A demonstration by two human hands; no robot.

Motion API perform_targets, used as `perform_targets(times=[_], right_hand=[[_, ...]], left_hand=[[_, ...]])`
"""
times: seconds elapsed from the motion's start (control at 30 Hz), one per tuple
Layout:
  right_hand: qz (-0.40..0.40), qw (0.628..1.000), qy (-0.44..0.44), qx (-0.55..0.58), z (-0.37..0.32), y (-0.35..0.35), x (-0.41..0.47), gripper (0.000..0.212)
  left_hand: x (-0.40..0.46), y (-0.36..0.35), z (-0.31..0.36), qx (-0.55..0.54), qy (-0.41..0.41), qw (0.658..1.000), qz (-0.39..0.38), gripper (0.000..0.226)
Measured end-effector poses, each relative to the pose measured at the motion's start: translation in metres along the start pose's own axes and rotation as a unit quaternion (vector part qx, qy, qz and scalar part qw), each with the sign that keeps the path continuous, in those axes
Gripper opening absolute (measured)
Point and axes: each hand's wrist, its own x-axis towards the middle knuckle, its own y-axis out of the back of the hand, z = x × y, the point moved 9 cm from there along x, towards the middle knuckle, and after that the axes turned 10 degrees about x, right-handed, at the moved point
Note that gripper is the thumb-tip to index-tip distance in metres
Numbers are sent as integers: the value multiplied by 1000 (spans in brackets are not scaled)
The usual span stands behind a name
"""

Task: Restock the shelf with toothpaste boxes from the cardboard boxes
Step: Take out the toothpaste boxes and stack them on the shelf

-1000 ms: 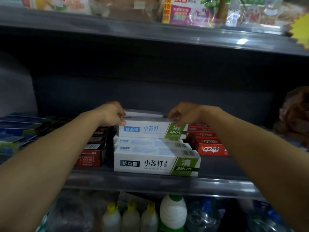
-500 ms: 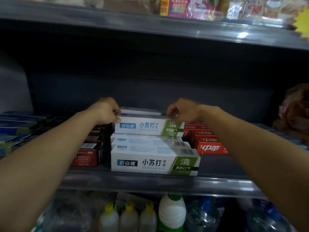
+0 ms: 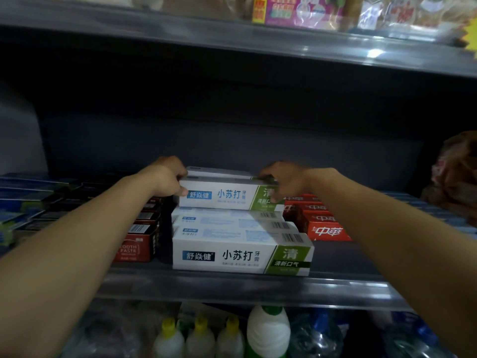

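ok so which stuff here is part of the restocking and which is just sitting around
Part of the job:
- left hand and right hand, gripping the ends of the top white toothpaste box
- white boxes stacked below
- shelf

Just sitting there:
- red toothpaste boxes
- dark red boxes
- bottles below

Upper white toothpaste box (image 3: 227, 196) pushed slightly farther back, both hands seemingly following, grip unchanged

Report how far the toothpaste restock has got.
Done: white-and-green toothpaste boxes already lie in a row on the shelf. In hand: left hand and right hand grip the ends of an upper box atop that row. Left: unclear; no cardboard boxes in view.
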Motion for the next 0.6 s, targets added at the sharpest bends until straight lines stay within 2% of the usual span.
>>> perform_targets(times=[0.17, 0.37, 0.47, 0.6], right_hand=[[22, 1000, 5, -10, 0, 1, 2, 52], [20, 1000, 4, -21, 0, 3, -4, 58], [29, 999, 12, -25, -3, 9, -14, 56], [39, 999, 11, -34, -5, 16, -33, 55]], left_hand=[[0, 0, 2, 11, -4, 1000, 0, 42], [-6, 8, 4, 15, -1, 1000, 15, 41], [-14, 20, 14, 14, -12, 999, 35, 40], [-29, 36, 42, -10, -49, 995, 87, 52]])
